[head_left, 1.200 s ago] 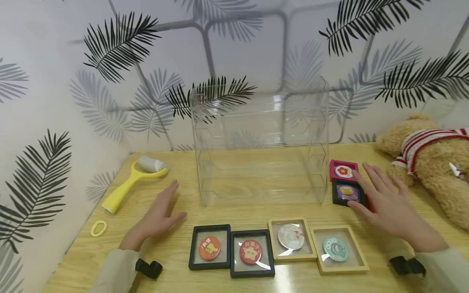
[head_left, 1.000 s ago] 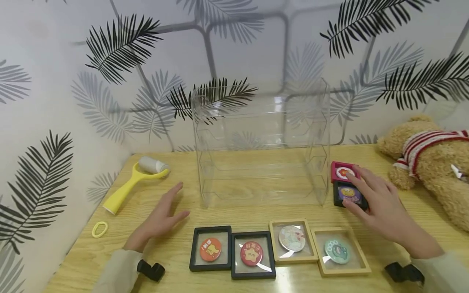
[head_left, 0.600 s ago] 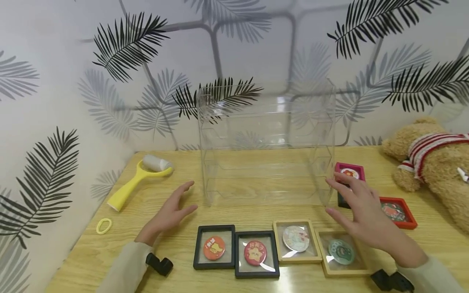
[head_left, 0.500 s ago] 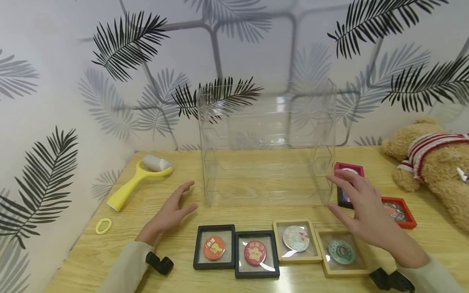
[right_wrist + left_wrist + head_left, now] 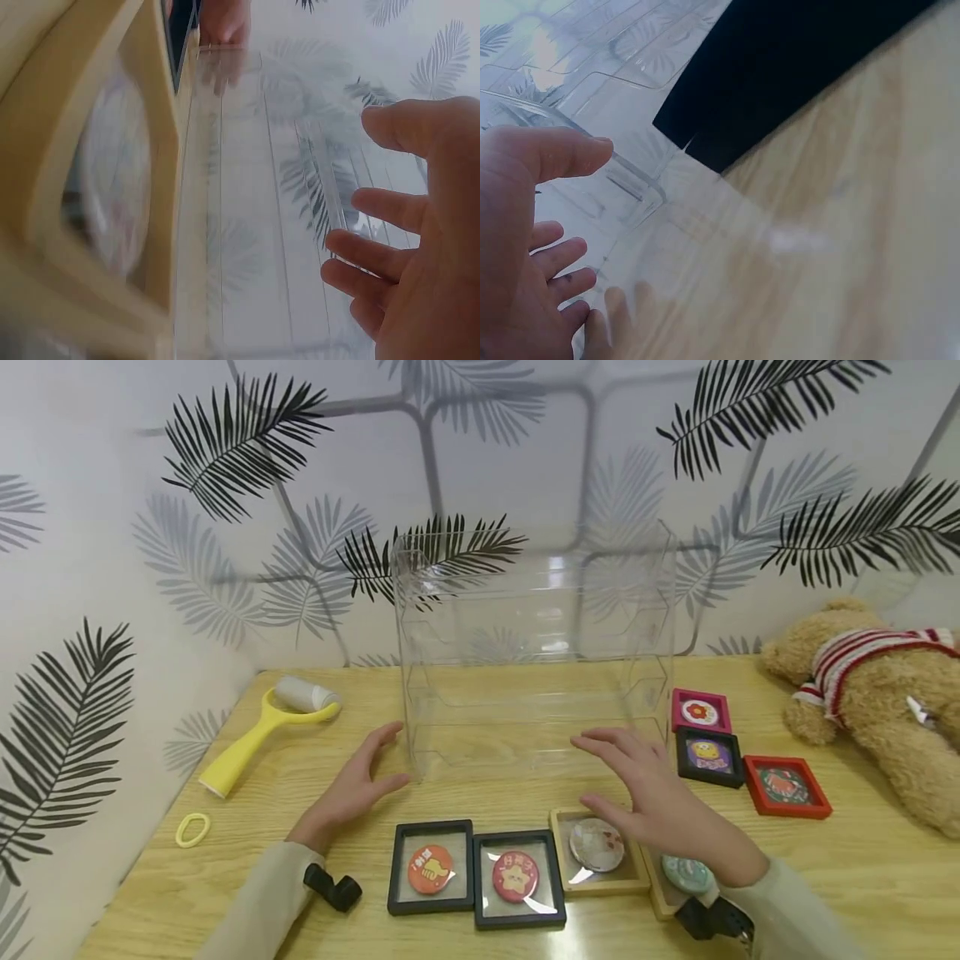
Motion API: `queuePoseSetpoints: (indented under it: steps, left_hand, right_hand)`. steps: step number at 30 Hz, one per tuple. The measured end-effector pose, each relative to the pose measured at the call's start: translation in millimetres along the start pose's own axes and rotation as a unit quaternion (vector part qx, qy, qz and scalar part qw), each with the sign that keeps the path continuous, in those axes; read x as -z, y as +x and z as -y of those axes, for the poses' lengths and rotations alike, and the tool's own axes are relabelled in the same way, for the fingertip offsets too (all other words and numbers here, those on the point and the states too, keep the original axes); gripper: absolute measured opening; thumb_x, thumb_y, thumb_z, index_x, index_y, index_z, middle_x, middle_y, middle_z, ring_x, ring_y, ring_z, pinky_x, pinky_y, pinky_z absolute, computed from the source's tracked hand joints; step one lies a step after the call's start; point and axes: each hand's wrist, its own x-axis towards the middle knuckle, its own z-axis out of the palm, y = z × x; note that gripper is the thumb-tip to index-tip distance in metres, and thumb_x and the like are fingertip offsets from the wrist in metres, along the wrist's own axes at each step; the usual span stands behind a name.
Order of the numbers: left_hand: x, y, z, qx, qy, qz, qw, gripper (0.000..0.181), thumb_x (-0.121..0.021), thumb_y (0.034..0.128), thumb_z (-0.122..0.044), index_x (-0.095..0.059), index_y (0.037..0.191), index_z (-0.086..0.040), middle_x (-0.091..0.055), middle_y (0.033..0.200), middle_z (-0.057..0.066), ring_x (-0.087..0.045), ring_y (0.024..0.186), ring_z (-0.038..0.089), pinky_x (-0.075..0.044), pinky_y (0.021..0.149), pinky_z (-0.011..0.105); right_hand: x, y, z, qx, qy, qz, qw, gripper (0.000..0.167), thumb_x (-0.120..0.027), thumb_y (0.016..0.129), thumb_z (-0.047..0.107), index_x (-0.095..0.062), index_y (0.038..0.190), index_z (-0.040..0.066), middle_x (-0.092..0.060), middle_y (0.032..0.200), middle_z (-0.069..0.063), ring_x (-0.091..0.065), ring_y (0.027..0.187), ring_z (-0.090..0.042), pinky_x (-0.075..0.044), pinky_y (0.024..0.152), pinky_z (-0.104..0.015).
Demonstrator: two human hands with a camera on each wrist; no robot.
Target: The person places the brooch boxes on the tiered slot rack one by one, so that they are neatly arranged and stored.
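Observation:
My left hand (image 5: 352, 789) has its fingers extended and holds nothing, beside the lower left of a clear acrylic display rack (image 5: 534, 657). With fingers spread and nothing in its grasp, my right hand (image 5: 648, 793) hovers in front of the rack's right half. Below it lie a pale-wood display frame with a whitish round badge (image 5: 597, 845) and another wood frame with a teal badge (image 5: 686, 874), partly covered by the wrist. To their left sit two black frames, one with an orange badge (image 5: 431, 868), one with a red star badge (image 5: 515, 876).
Right of the rack lie a pink frame (image 5: 701, 711), a small black frame (image 5: 708, 757) and a red frame (image 5: 787, 786). A teddy bear (image 5: 885, 693) lies behind them. At left are a yellow-handled roller (image 5: 255, 735) and a yellow ring (image 5: 192, 830) on the wooden table (image 5: 240, 852).
My right hand has moved left from above the small frames to in front of the rack, uncovering the pink, black and red frames. My left hand has shifted slightly toward the rack.

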Motion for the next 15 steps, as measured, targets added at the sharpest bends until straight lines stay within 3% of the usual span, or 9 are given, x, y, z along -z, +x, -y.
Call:
queuePoseSetpoints:
  steps: [7, 15]
  left_hand:
    - [-5.0, 7.0, 1.4, -0.003, -0.014, -0.003, 0.9999, 0.077, -0.069, 0.0878, -0.013, -0.025, 0.150, -0.007, -0.028, 0.155, 0.019, -0.021, 0.144, 0.038, -0.012, 0.117, 0.054]
    - [-7.8, 13.5, -0.1, 0.003, -0.025, -0.005, 0.9997, 0.076, -0.069, 0.0870, -0.009, -0.026, 0.149, -0.003, -0.033, 0.150, 0.024, -0.022, 0.143, 0.040, -0.012, 0.117, 0.056]
  right_hand:
    - [-22.9, 20.2, 30.8, 0.021, 0.030, 0.071, 0.9968, 0.060, -0.070, 0.087, 0.029, -0.047, 0.140, 0.013, -0.050, 0.138, -0.006, -0.047, 0.126, -0.025, -0.033, 0.096, -0.057]
    - [-46.0, 41.5, 58.9, 0.022, 0.068, 0.180, 0.9810, 0.064, -0.068, 0.089, 0.036, -0.044, 0.143, 0.012, -0.046, 0.142, -0.006, -0.041, 0.132, -0.024, -0.030, 0.101, -0.054]
